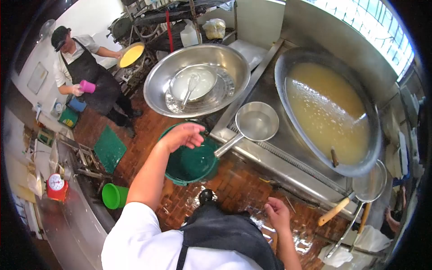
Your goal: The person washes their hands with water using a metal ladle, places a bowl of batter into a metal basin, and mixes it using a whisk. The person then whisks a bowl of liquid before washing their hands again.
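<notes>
My left hand (185,137) reaches out over a large dark green tub (191,158), fingers apart and loosely bent, holding nothing. Just right of it, the handle of a metal saucepan (257,121) points toward me; the pan rests at the stove edge with clear liquid inside. Beyond my left hand stands a wide steel basin (155,85), in which a smaller bowl (208,90) of whitish liquid holds a whisk (192,84). Low beside my apron, my right hand (279,213) hangs above the floor, its fingers half curled and nothing visible in them.
A big vat (282,85) of cloudy yellowish liquid occupies the stove (288,148) at right. Strainers with wooden handles (336,210) lie at its near corner. A co-worker (87,67) at left holds a yellow bowl (131,56) and pink jug (87,86). The tiled floor (234,180) looks wet.
</notes>
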Demonstrator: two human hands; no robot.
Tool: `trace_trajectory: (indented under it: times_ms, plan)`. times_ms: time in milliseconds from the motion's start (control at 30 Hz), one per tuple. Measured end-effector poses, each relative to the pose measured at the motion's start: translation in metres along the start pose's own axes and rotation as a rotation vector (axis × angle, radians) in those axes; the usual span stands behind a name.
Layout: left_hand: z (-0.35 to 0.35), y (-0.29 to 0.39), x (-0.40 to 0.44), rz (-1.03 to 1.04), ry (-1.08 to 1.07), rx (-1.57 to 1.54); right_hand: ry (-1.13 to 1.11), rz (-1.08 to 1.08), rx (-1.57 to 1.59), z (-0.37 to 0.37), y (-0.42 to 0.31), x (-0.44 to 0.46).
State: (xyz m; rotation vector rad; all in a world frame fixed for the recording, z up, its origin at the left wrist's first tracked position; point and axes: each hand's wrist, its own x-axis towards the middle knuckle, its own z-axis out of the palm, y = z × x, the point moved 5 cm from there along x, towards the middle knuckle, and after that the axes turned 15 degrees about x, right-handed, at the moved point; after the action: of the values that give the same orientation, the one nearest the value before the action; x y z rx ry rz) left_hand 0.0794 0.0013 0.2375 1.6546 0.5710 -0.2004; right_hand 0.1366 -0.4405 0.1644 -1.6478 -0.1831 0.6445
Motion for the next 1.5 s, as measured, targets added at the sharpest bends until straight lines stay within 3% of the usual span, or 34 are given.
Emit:
trace_trajectory:
  times_ms: [300,500,567,767,967,1167,1233,1433,1500]
  plan:
    - [0.027,-0.091,0.001,-0.213,-0.147,0.226,-0.002,0.129,-0.049,0.015,0.007,-0.011]
    - [0.000,-0.069,0.011,-0.151,0.140,-0.180,0.005,0.098,-0.101,0.010,0.007,-0.015]
    - [-0.008,-0.055,0.008,-0.131,0.158,-0.210,0.008,0.100,-0.086,0.008,0.004,-0.015]
    - [-0.040,-0.036,-0.006,-0.036,0.501,-0.322,0.003,0.063,-0.088,0.003,0.004,-0.015]
    - [-0.004,-0.038,-0.030,-0.129,0.371,-0.118,-0.059,0.054,-0.066,-0.011,0.020,-0.012]
    - [0.024,-0.126,-0.043,-0.330,0.438,0.343,-0.084,0.090,0.003,-0.038,0.020,-0.018]
    - [0.040,-0.138,-0.049,-0.425,0.446,0.347,-0.082,0.053,-0.113,-0.048,0.017,-0.019]
    - [0.023,-0.165,0.043,-0.211,0.688,0.579,-0.059,0.234,-0.135,-0.062,0.044,-0.027]
    - [0.015,-0.159,0.072,-0.337,0.654,0.407,-0.100,0.270,-0.147,-0.052,0.025,-0.030]
